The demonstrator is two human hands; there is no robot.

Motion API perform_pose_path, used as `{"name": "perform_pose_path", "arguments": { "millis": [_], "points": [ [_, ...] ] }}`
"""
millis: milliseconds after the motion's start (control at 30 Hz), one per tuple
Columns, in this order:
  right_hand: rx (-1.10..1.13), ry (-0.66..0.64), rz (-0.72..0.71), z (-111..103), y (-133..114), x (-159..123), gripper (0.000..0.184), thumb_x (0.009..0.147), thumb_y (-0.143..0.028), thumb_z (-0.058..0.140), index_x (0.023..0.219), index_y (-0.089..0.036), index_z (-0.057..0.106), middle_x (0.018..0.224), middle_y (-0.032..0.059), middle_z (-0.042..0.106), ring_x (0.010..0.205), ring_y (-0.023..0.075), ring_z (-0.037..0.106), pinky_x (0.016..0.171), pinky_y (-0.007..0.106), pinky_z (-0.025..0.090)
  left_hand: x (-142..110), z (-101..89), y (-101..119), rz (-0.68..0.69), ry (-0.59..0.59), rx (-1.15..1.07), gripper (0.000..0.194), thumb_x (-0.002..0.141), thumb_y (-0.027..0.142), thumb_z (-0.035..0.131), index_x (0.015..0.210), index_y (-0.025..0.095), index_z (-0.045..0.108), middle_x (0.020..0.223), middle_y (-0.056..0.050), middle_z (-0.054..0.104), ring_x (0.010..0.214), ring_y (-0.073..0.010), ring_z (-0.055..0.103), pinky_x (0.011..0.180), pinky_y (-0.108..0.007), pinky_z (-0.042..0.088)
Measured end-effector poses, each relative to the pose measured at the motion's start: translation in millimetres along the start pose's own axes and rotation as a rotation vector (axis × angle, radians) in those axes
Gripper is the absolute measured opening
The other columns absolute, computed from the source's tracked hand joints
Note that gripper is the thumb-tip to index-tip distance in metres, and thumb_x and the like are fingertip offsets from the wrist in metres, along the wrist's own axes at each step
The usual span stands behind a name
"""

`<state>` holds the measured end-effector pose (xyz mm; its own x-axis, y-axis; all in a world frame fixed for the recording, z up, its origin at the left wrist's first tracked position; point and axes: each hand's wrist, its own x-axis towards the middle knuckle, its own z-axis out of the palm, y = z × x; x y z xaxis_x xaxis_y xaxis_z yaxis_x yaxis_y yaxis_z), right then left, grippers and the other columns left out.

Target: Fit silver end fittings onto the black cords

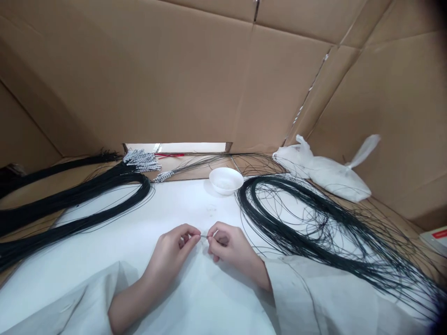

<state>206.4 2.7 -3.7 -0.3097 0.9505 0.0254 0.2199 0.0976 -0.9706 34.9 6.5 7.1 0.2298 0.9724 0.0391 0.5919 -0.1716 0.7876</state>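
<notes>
Over the white work surface (pixel 181 204), my left hand (pixel 176 251) pinches a thin black cord (pixel 204 236) between thumb and index finger. My right hand (pixel 232 246) grips the same short piece from the other side, its fingers curled. Only a small length shows between the fingertips, which are close together but apart. A white bowl (pixel 226 188) stands just beyond both hands; its contents cannot be made out. To the right of my right hand lies a large looped bundle of thin black cords (pixel 265 216), with many loose strands.
Long black cord bundles (pixel 104 214) lie at left, one with black-and-white patterned ends (pixel 143 160). A smaller bunch (pixel 164 176) and a red item (pixel 171 155) lie behind. White plastic bags (pixel 335 181) sit at back right. Cardboard walls (pixel 157 83) enclose the area.
</notes>
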Motion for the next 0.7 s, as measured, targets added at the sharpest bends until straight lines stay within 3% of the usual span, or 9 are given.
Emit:
{"name": "perform_pose_path", "arguments": {
  "millis": [167,400,700],
  "points": [
    [-0.006,0.005,-0.017,1,2,0,0.004,0.077,-0.016,0.046,0.076,-0.018,0.049,0.054,-0.0029,0.054,0.046,0.0095,0.052,0.048,0.019,0.038,-2,5.3,2,0.027,0.053,0.052,0.019,0.084,0.033,0.044,0.078,0.021,0.058,0.075,0.0,0.06,0.066,-0.0149,0.05,0.063,-0.026,0.038],
    [-0.024,-0.01,-0.042,-1,2,0,0.009,0.08,-0.019,0.045,0.082,-0.017,0.053,0.065,-0.0006,0.058,0.05,0.0088,0.054,0.051,0.02,0.04,-5,13.0,9,0.091,0.065,0.131,0.018,0.083,0.029,0.042,0.076,0.02,0.055,0.077,-0.002,0.058,0.069,-0.0163,0.052,0.061,-0.027,0.039],
    [-0.004,-0.018,-0.056,1,-5,-2,0.006,0.081,-0.021,0.046,0.076,-0.018,0.048,0.055,-0.0038,0.051,0.049,0.0092,0.05,0.049,0.02,0.036,-12,19.7,17,0.055,0.122,0.09,0.015,0.084,0.027,0.04,0.078,0.019,0.051,0.077,-0.002,0.057,0.069,-0.0158,0.053,0.062,-0.027,0.04]
  ]
}}
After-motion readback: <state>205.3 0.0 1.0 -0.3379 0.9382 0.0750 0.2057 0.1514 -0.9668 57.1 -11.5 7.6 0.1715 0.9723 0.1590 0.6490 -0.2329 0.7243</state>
